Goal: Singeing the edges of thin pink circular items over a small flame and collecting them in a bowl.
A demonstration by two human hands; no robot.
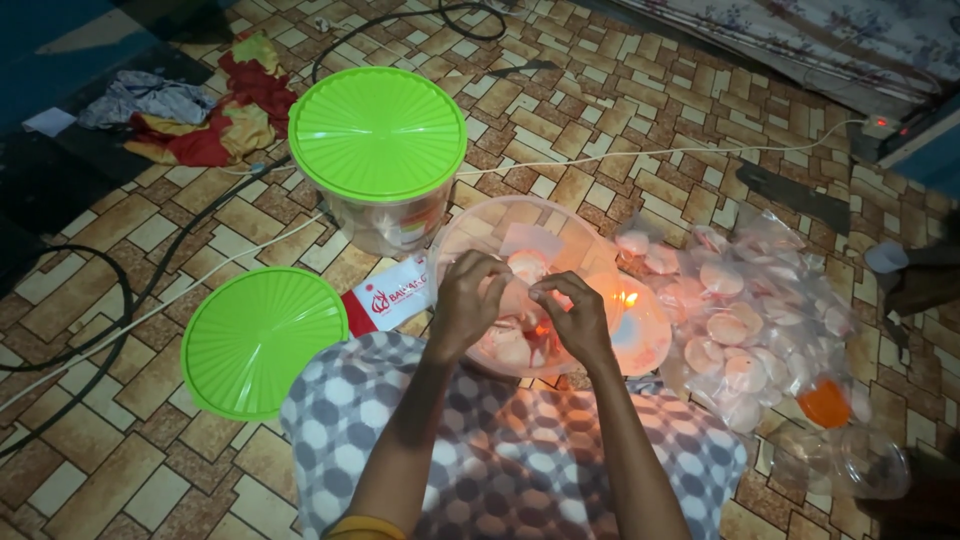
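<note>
From the head camera, looking down, the left hand (468, 300) and the right hand (578, 318) meet in the middle, over a clear round plastic tub (480, 225) with no lid on. Both hands pinch a small clear packet of pink round crackers (525, 268) between thumb and fingertips, with the fingers curled in. A little flame (628, 298) glows at three o'clock from the right hand, close by, maybe so the packet edge can reach it. The arms come up from six o'clock, elbows bent, over a lap in grey checked cloth (500, 440).

A loose green round plastic lid (262, 340) lies at nine o'clock. A shut tub with a green lid (378, 135) stands at eleven o'clock. A heap of clear bags of pink crackers (745, 330) lies at three o'clock, within reach.
</note>
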